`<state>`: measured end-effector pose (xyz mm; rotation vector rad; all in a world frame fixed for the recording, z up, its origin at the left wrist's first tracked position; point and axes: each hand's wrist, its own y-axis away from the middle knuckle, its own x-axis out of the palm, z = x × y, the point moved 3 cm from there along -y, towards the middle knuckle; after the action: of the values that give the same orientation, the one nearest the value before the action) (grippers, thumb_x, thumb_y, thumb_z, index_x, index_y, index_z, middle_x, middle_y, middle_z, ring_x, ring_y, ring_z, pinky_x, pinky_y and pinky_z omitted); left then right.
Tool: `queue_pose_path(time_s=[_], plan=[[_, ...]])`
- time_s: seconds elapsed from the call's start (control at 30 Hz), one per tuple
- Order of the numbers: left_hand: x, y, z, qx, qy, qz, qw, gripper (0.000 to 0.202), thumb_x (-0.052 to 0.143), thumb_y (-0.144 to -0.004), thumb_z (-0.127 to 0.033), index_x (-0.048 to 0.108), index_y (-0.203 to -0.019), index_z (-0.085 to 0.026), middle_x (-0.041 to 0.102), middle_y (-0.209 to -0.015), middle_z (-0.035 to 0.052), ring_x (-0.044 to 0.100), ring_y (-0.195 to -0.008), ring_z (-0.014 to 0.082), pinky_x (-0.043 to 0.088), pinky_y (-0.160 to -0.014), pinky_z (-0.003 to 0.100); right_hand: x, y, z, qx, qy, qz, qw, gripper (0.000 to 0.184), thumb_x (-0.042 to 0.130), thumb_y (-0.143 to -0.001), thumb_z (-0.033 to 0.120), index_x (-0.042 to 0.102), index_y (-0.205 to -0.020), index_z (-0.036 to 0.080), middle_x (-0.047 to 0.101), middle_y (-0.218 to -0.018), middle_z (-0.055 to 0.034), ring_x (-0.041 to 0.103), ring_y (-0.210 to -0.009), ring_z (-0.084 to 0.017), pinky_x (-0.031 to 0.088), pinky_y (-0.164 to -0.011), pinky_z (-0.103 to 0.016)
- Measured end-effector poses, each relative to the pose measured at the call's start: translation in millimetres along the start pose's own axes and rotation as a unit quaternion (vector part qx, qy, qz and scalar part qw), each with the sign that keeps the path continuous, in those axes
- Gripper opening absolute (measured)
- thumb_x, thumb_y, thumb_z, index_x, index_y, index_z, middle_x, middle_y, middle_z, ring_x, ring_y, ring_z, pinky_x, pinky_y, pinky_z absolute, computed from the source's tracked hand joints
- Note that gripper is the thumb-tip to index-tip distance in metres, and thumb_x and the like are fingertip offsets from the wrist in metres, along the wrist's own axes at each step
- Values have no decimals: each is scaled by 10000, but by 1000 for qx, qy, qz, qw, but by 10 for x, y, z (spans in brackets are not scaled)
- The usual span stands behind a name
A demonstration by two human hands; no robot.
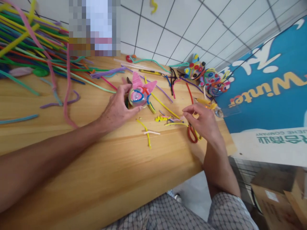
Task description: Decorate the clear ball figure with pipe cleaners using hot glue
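Note:
My left hand (pixel 119 103) is closed around the side of a small clear craft figure (pixel 138 96) with pink pipe-cleaner ears and a blue, pink and red front. Over the right part of the table, my right hand (pixel 203 119) has its thumb and forefinger pinched together. Whatever is between those fingertips is too small to make out. Below it lie red-handled scissors (pixel 192 134), partly covered by the hand. Between my hands are a coiled yellow pipe cleaner (pixel 161 118) and other short pieces. A yellow strip (pixel 148 137) crosses a whitish one nearer to me.
Many coloured pipe cleaners (pixel 26 35) are heaped at the far left. A yellow utility knife (pixel 150 72) lies near the back edge. Decorated craft pieces (pixel 195 68) stand at the back right, beside a blue banner (pixel 268 80). Cardboard boxes (pixel 273 188) sit at lower right.

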<state>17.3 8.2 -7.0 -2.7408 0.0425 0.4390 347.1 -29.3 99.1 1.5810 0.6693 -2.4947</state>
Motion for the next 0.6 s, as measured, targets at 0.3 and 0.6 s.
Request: queue_pose_path(time_s=[0.3,0.6], plan=[[24,2,5,27,-26,-7,999,901,917,-803,-351,475,-1580,-240,616,-1654,197,610,-1554,420,494,-1316,655,363,352,-216,-41,76,119,989,145,724,-1021,209,819,-1129,229,798,-1050,-119,736,-1020,-319,604,-919,-489],[52,2,-13,30,-87,-27,995,743,939,-799,-252,590,-1454,-276,774,-1420,132,764,-1284,349,612,-1130,541,247,249,-101,-57,28,89,994,127,624,-1126,275,726,-1056,250,785,-1036,-91,741,-994,-288,592,-898,-442]])
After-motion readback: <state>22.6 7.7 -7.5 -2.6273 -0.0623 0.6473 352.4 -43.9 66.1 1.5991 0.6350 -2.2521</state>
